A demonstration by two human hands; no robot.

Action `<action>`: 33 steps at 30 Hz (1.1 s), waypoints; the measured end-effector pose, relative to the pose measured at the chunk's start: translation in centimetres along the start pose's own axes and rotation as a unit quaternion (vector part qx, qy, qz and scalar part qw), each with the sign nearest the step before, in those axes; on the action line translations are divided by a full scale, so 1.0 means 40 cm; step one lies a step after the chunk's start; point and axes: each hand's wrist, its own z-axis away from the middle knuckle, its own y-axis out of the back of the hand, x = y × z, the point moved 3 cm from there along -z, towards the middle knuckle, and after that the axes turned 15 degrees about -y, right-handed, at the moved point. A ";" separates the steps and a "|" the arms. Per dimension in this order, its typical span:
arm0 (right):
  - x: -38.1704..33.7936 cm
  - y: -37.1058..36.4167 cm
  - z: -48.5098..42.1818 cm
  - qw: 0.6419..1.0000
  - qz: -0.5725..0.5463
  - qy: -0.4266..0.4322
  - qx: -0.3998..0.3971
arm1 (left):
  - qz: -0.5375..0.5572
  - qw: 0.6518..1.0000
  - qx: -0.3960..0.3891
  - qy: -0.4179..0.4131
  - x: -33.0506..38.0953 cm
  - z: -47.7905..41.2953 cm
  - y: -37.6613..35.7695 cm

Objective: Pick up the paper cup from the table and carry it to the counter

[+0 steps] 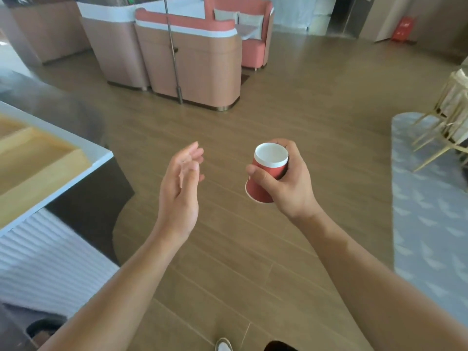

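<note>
Red paper cup with a white base (266, 173), held upside down and empty in mid-air: the right hand (286, 181) wraps thumb and fingers round it. Left of the cup, the left hand (181, 183) hangs spread, holding nothing. Below the cup lies brown wood-plank floor (291, 110); far left of it a white desk (83, 168); beyond it pink booth seats (192, 54).

red paper cup (266, 176), inverted, tilted

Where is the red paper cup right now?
In the head view, right of centre, the red paper cup is gripped in the right hand above the wooden floor, apart from the left hand.
</note>
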 end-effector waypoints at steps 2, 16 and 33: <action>-0.002 -0.035 -0.092 1.000 -0.004 0.000 -0.007 | -0.008 1.000 0.001 -0.003 -0.050 -0.071 0.005; 0.040 -0.344 -0.873 0.992 -0.026 0.027 -0.122 | -0.103 0.992 0.068 0.000 -0.529 -0.637 0.032; -0.042 -0.778 -1.733 0.967 -0.023 0.059 -0.245 | -0.130 0.968 0.214 0.003 -1.003 -1.299 0.198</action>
